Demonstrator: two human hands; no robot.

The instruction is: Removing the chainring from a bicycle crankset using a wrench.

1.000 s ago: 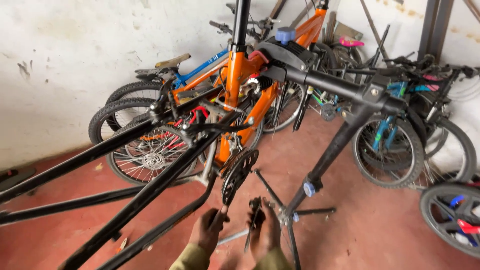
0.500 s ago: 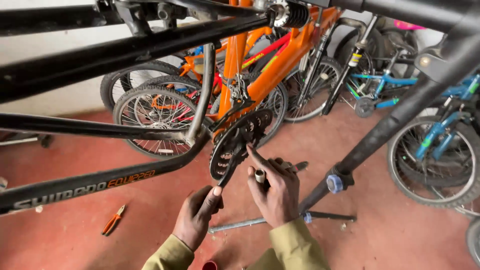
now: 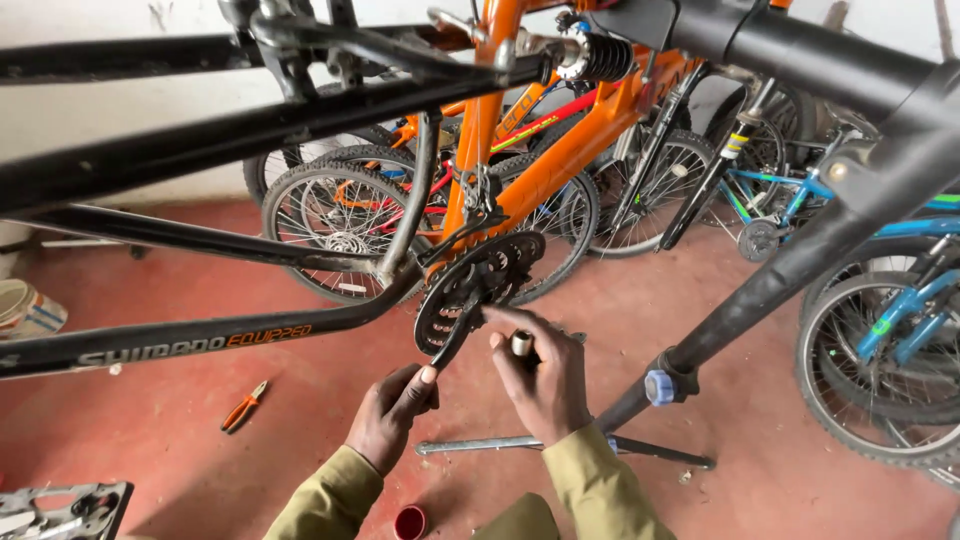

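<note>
Black toothed chainring set with its crank arm [image 3: 478, 290], hanging at the bottom bracket of the black bicycle frame [image 3: 200, 340] clamped in the black repair stand [image 3: 800, 260], just above both hands. Left hand [image 3: 395, 415] closed around the lower end of the crank arm, thumb pressed on it, seemingly steadying it. Right hand [image 3: 545, 380] curled around a small silver cylindrical metal piece [image 3: 522, 343], pinched upright between the fingertips just right of the crank, close to it but not touching the chainring. Judged as a crank-fitting or crank-removal step, the small piece poised for the crank's centre; a next move likely calling for lining that piece up square with the crank axis while keeping the arm from turning. Farther out, orange-handled pliers [image 3: 244, 405] lying on the red floor [image 3: 300, 470], a small red cap [image 3: 410, 521] near the olive sleeves, an open grey tool case [image 3: 60, 505] at the lower left corner. Behind, an orange bicycle [image 3: 520, 150] and blue ones [image 3: 880, 320] leaning by the white wall.
</note>
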